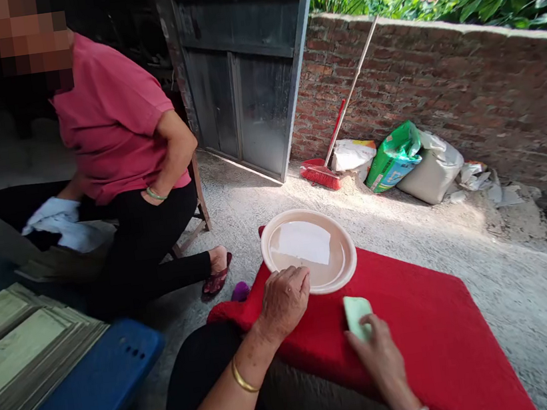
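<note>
My right hand [385,355] is closed, with thumb and fingers round the lower end of a pale green block [356,310]. The block has a smooth face and rounded corners; I cannot tell whether it is soap or a sponge. It is just over the red cloth [418,307], or resting on it. Left of it, my left hand [286,301] is curled at the near edge of a pale pink basin [349,265], fingertips hidden from me. Water stands in the basin, with a bright white patch that may be a reflection.
On my left, flat greenish pieces [24,345] are stacked on a blue plastic surface [118,366]. Beyond sits a person in a pink shirt [114,105], a white cloth [67,222] at one hand. A red broom [320,175] and filled bags [427,168] stand by the brick wall.
</note>
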The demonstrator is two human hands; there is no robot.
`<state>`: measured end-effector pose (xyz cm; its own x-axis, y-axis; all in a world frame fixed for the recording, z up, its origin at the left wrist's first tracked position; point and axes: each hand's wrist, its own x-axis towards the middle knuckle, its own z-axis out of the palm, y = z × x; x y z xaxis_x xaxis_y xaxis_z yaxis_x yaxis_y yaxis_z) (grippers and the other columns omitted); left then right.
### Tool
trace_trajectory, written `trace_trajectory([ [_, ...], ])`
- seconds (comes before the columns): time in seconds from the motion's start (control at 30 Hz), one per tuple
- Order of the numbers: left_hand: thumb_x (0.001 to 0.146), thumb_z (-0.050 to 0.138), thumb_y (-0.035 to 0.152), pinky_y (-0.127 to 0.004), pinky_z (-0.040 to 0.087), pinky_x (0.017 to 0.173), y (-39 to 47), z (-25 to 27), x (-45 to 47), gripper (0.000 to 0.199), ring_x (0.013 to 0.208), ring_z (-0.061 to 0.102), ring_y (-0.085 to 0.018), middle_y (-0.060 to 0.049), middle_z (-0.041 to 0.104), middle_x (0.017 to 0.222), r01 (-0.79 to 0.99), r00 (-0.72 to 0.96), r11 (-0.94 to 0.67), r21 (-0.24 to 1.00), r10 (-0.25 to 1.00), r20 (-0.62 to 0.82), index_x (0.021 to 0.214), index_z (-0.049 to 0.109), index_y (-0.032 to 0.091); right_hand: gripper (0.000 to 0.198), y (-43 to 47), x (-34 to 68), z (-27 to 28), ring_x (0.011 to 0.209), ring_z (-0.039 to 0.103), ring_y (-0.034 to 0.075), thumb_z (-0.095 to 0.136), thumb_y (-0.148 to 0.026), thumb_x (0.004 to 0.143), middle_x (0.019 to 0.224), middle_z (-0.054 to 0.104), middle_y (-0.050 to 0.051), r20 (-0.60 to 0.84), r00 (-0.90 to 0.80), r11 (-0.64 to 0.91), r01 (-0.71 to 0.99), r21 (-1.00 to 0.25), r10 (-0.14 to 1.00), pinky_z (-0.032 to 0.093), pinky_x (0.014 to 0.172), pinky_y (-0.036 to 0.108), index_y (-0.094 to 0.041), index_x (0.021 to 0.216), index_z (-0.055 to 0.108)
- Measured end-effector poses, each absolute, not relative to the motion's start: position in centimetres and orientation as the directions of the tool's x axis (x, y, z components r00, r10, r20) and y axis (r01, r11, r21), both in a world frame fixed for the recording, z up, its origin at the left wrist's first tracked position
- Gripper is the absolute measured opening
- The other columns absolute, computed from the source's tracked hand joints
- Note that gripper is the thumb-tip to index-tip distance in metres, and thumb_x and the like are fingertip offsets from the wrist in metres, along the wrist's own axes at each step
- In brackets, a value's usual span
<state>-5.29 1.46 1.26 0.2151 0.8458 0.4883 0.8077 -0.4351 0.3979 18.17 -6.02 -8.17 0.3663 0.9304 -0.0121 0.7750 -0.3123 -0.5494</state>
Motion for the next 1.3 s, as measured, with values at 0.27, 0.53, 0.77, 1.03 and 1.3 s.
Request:
trace_trajectory([
  [0.27, 0.095, 0.051, 0.014, -0.031, 0.043, 0.07, 0.3, 1.1, -4.0, 0.017, 0.077, 0.066, -0.018, -0.002, 0.071, 0.081, 0.78, 0.303, -0.504, 0.37, 0.823, 0.481, 0.09, 0.065, 0.02, 0.025, -9.1, 10.6, -5.6, 0.08, 0.062, 0.019, 0.063, -0.029, 0.068, 0.092, 0.062, 0.001, 0.019, -0.073, 0.067, 0.749, -0.66, 0.997, 0.048, 0.071, 0.029, -0.027, 0.093, 0.061],
  [0.53, 0.095, 0.051, 0.013, -0.032, 0.043, 0.069, -0.2, 0.5, -2.6, 0.017, 0.075, 0.065, -0.019, -0.002, 0.069, 0.078, 0.753, 0.404, -0.578, 0.316, 0.784, 0.472, 0.09, 0.066, 0.02, 0.042, -16.0, 34.1, -6.7, 0.081, 0.065, 0.037, 0.061, -0.068, 0.065, 0.089, 0.065, 0.012, 0.127, 0.662, -0.513, 0.674, -0.531, 0.738, 0.05, 0.069, 0.05, -0.031, 0.084, 0.062],
  [0.77, 0.095, 0.051, 0.013, -0.032, 0.045, 0.069, 0.5, 0.9, -4.0, 0.018, 0.075, 0.066, -0.019, -0.003, 0.07, 0.08, 0.776, 0.356, -0.547, 0.313, 0.79, 0.499, 0.09, 0.066, 0.02, 0.043, -15.4, 28.0, -8.5, 0.078, 0.067, 0.032, 0.057, -0.066, 0.072, 0.094, 0.065, 0.01, 0.159, 0.544, -0.399, 0.756, -0.52, 0.824, 0.052, 0.062, 0.043, -0.027, 0.09, 0.06],
  [1.03, 0.096, 0.047, 0.011, -0.031, 0.046, 0.071, 0.3, 0.2, -3.7, 0.021, 0.076, 0.066, -0.018, -0.002, 0.07, 0.08, 0.754, 0.39, -0.594, 0.28, 0.748, 0.537, 0.092, 0.065, 0.021, 0.048, -10.7, 8.1, -11.4, 0.085, 0.065, 0.025, 0.082, -0.034, 0.05, 0.099, 0.063, 0.004, 0.029, -0.317, 0.3, 0.861, -0.41, 0.948, 0.053, 0.073, 0.033, -0.028, 0.094, 0.062],
  [1.3, 0.093, 0.049, 0.009, -0.032, 0.047, 0.07, -0.2, -1.2, -2.3, 0.02, 0.074, 0.067, -0.019, -0.002, 0.07, 0.079, 0.718, 0.438, -0.645, 0.26, 0.71, 0.55, 0.091, 0.065, 0.021, 0.024, -12.6, 23.2, -7.8, 0.088, 0.064, 0.022, 0.063, -0.043, 0.074, 0.093, 0.062, 0.002, 0.203, 0.325, -0.114, 0.738, -0.665, 0.924, 0.051, 0.08, 0.032, -0.028, 0.092, 0.059],
])
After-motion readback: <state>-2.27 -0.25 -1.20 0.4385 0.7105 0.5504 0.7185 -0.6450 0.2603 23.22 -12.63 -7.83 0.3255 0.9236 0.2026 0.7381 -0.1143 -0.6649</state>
